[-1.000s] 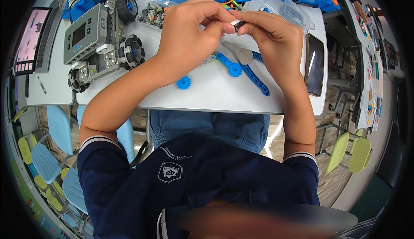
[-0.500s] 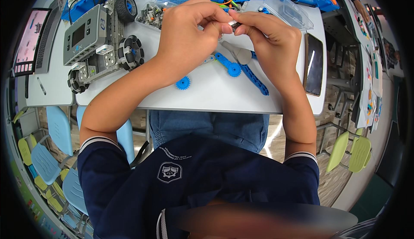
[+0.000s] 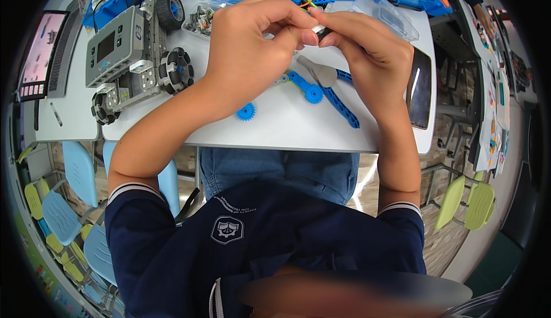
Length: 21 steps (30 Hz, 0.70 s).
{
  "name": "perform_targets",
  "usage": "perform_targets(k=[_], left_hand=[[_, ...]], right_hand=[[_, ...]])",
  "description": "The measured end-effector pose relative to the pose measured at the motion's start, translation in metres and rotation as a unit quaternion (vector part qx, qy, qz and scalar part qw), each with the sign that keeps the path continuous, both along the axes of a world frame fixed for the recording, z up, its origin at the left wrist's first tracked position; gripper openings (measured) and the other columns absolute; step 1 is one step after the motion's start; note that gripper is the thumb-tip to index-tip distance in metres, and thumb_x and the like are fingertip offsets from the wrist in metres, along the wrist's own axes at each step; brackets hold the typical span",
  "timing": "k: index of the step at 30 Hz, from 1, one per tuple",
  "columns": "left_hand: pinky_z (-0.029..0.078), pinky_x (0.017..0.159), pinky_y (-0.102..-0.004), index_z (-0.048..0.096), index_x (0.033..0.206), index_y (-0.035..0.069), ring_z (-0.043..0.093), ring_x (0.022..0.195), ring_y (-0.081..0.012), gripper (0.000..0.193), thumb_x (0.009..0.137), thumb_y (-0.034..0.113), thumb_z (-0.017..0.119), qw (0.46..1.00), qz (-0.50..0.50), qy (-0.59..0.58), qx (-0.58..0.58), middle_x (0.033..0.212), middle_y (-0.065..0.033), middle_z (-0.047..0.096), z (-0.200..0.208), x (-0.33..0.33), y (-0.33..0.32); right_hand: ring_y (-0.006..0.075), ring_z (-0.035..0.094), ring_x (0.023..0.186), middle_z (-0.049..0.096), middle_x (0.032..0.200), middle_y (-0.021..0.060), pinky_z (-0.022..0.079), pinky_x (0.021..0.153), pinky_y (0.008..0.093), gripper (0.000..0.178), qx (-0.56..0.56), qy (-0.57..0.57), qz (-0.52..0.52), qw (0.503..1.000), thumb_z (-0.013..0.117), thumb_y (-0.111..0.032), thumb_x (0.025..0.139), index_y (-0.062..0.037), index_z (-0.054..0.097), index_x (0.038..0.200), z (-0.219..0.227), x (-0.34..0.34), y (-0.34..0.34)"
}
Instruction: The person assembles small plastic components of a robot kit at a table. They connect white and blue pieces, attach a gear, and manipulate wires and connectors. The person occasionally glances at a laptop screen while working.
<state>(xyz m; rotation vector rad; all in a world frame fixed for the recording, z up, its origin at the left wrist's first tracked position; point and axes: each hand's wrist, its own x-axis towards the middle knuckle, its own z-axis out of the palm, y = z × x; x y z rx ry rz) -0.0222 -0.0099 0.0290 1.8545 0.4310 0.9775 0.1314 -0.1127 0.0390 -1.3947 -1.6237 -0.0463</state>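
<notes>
Left hand (image 3: 247,48) and right hand (image 3: 376,45) pinch a small white-and-black piece (image 3: 319,29)

Thumb and index finger of each hand close on the piece from opposite sides, so neither hand is free. It is held above the far part of the white tabletop (image 3: 287,131), and the fingertips hide much of it; its full shape cannot be told. Judging by its size against the fingers, it should be very light, and probably stiff, hard plastic. Smooth faces could let it slip, so a fingertip pinch at its 2 ends looks the surest hold, with gentle pressure in case it has thin edges.

Nearer the body lie a blue-handled tool with a grey head (image 3: 342,108) and 1 round blue toothed gear (image 3: 246,111). Left of the forearms stands a grey wheeled robot with a boxy controller (image 3: 123,45).
</notes>
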Motion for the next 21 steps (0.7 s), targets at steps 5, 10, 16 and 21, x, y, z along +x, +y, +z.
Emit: perform_targets(k=[5,10,16,21], left_hand=[[0.058,0.076,-0.0255,0.072,0.091,-0.005,0.07,0.083,-0.0138,0.007,0.084,-0.007,0.072,0.998,-0.026,0.024,-0.043,0.089,-0.0067,0.069,0.0064,-0.0036,0.0005],[0.057,0.07,-0.0255,0.074,0.088,-0.002,0.071,0.076,-0.0136,0.007,0.082,-0.004,0.071,0.999,-0.03,0.019,-0.029,0.085,-0.0072,0.072,0.0041,-0.0014,0.0034],[0.057,0.066,-0.0255,0.075,0.086,0.0,0.071,0.072,-0.0138,0.008,0.079,-0.003,0.072,0.997,-0.041,0.041,-0.055,0.082,-0.0071,0.072,0.0006,-0.001,0.0072],[0.057,0.066,-0.0267,0.075,0.086,0.0,0.071,0.071,-0.0138,0.007,0.079,-0.001,0.073,0.997,-0.041,0.047,-0.049,0.081,-0.0075,0.072,0.0004,-0.0008,0.0073]], right_hand=[[0.0128,0.068,0.078,0.074,0.096,0.0103,0.056,0.072,0.0243,0.038,-0.036,-0.004,0.016,0.999,0.067,0.012,0.08,-0.005,0.076,0.113,0.0058,0.0023,-0.0024],[0.013,0.068,0.078,0.074,0.097,0.0102,0.056,0.072,0.0246,0.038,-0.05,-0.022,0.012,0.998,0.068,0.011,0.08,-0.0062,0.076,0.113,0.0067,0.0059,-0.0022],[0.0215,0.073,0.077,0.076,0.084,0.0088,0.057,0.068,0.0297,0.026,-0.034,-0.018,-0.002,0.999,0.071,0.005,0.078,-0.0045,0.078,0.101,0.0042,0.0052,-0.0002],[0.0217,0.073,0.077,0.076,0.084,0.0091,0.057,0.068,0.0298,0.025,-0.041,-0.02,-0.001,0.999,0.071,0.005,0.078,-0.0043,0.078,0.101,0.0044,0.0053,-0.0002]])
